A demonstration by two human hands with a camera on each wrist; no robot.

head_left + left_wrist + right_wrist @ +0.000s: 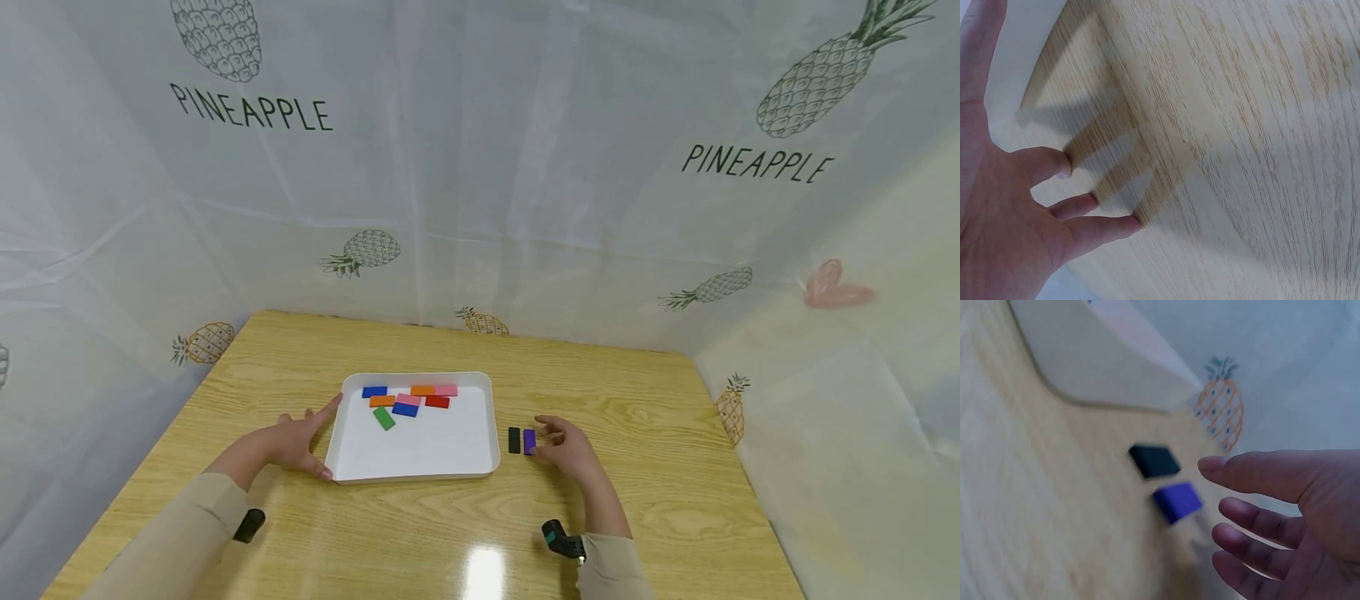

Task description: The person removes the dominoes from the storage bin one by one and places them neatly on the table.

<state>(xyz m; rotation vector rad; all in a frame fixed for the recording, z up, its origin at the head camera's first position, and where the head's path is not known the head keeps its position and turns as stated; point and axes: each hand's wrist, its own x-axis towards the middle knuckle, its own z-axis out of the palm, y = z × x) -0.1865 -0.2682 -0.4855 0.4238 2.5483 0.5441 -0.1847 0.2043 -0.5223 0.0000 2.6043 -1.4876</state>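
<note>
My left hand (pixel 294 442) is at the left side of a white tray (pixel 442 454), its thumb and forefinger spread along the rim. In the left wrist view three fingertips of this hand (pixel 1013 231) come down by the wooden table. My right hand (pixel 567 451) hovers beside a purple block (pixel 529 442), fingers loosely bent and apart from it in the right wrist view. Left of the purple block lies a black block (pixel 513 440), just outside the tray's right wall. Nothing sits between the right hand's thumb (pixel 1254 472) and fingers.
Inside the tray, several flat blocks lie toward the back, among them a green block (pixel 384 418), a red block (pixel 437 402) and a blue block (pixel 375 392). The wooden table (pixel 390 533) ends at a white pineapple-print curtain (pixel 480 208) behind and at both sides.
</note>
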